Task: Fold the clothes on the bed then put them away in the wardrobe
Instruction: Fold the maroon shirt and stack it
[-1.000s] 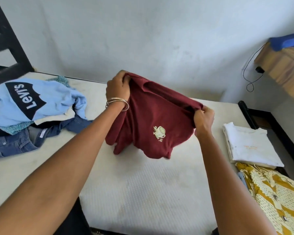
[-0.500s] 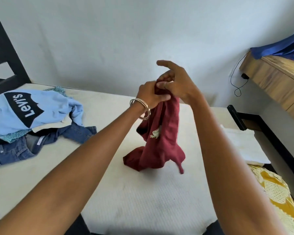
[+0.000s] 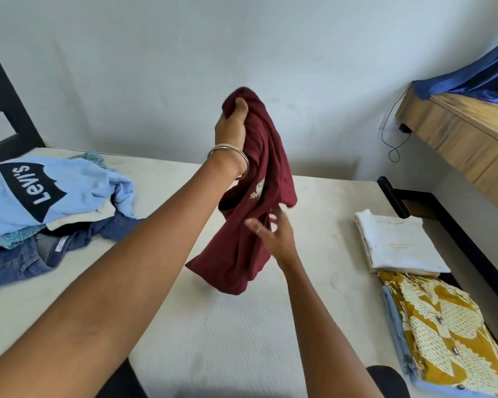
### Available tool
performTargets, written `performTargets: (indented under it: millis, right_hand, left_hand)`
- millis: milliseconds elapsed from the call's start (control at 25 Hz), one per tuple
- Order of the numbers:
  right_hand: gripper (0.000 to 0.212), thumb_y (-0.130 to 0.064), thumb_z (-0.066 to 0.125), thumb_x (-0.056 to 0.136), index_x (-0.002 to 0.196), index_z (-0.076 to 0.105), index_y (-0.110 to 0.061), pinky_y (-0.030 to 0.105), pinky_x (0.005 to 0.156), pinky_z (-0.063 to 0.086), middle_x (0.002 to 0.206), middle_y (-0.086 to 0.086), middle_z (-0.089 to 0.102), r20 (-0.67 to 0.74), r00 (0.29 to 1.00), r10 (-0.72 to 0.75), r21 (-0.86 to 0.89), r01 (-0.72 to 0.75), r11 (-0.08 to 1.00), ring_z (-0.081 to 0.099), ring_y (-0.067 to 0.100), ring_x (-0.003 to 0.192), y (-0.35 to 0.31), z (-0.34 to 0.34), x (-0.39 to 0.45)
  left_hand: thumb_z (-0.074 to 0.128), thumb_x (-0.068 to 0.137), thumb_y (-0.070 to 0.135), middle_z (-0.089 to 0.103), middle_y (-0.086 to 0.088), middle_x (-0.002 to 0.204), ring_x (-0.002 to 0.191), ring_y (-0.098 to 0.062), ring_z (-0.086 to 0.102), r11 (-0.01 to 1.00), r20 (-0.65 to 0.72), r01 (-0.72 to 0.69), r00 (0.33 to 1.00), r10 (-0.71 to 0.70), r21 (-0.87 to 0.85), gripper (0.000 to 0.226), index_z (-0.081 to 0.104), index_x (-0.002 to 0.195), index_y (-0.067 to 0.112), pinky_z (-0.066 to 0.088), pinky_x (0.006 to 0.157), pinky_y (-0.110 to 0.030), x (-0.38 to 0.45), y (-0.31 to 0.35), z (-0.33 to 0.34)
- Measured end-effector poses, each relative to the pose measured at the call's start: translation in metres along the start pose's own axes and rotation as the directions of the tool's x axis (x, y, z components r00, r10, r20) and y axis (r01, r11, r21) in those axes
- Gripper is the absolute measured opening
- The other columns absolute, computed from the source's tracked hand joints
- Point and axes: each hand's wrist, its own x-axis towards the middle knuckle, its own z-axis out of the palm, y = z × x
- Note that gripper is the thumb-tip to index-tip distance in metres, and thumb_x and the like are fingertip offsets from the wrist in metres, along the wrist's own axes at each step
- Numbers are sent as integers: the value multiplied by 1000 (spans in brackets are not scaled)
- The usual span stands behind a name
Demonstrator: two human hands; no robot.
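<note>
Left hand (image 3: 231, 124) grips bunched top of maroon T-shirt (image 3: 259, 191); long axis hangs 12-to-6. Right hand (image 3: 273, 228), fingers spread, nearer hem at 6, touching fabric, holding nothing.

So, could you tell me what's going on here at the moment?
A person is folding laundry on a bed. The left hand grips a maroon shirt by its top and holds it up, its lower end hanging just over the mattress. The right hand, fingers spread, reaches into the hanging cloth. Unfolded clothes lie in a heap on the left; a folded white garment and a yellow patterned one sit on the right.
</note>
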Motion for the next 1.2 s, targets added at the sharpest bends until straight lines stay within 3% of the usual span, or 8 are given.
performTargets:
  millis: [160,400,680,920,1000,1080,1120,1200]
  right_hand:
    - [17,-13,56,97,94,72,-13,23,76,49,92,3,72,-253,967,-40,295,117,948,67,14,88,-24,-12,31]
    - [51,-45,68,77,109,69,-5,33,76,46,108,4,70,394,898,195,25,-223,974,63,22,96,-20,-2,42]
    - [33,-39,66,91,81,77,-9,34,77,56,87,8,74,354,858,373,414,-501,760,70,17,77,-23,43,45]
    - [48,-26,73,81,119,65,2,43,91,54,119,26,64,530,830,175,524,-483,701,67,33,101,-31,26,41]
    - [42,-13,70,81,121,64,0,44,94,54,119,24,64,441,891,109,634,-395,665,65,34,103,-39,19,45]
    - [29,-1,62,87,115,66,-2,44,95,54,114,21,66,373,924,88,619,-318,719,64,33,103,-49,13,53]
    - [24,4,58,89,110,66,-3,41,92,55,108,18,68,349,935,59,560,-259,787,65,31,100,-56,14,56]
    - [31,15,48,88,105,63,-5,34,84,56,99,13,69,325,944,-50,388,-85,918,67,24,93,-69,19,59]
  left_hand:
    - [71,73,57,70,-16,110,100,-34,68,981,-92,-76,994,61,-178,66,66,113,4,55,88,-52,30,13,-52]
    - [48,93,57,73,-4,88,77,-18,69,968,112,185,980,-167,-171,49,67,103,13,58,72,-31,7,-4,-91]
    - [33,99,50,69,-10,114,106,-23,66,959,329,209,934,-139,-190,55,67,115,10,56,86,-37,-1,2,-114]
    - [46,96,49,69,-12,115,106,-24,66,950,160,177,977,-139,-259,49,72,107,8,55,89,-38,19,-18,-162]
    - [57,92,47,66,-15,121,106,-25,64,991,-75,120,990,-116,55,49,64,119,7,53,87,-34,28,-28,-169]
    - [64,80,58,56,-16,132,117,-30,55,639,-219,84,967,134,764,73,51,133,11,46,94,-38,33,-36,-169]
    - [65,75,62,51,-15,137,124,-31,49,380,-60,-62,951,302,923,84,44,140,13,41,101,-42,32,-38,-162]
    - [71,77,49,47,-9,144,132,-21,44,283,482,-546,834,269,788,81,40,144,15,35,110,-43,23,-33,-133]
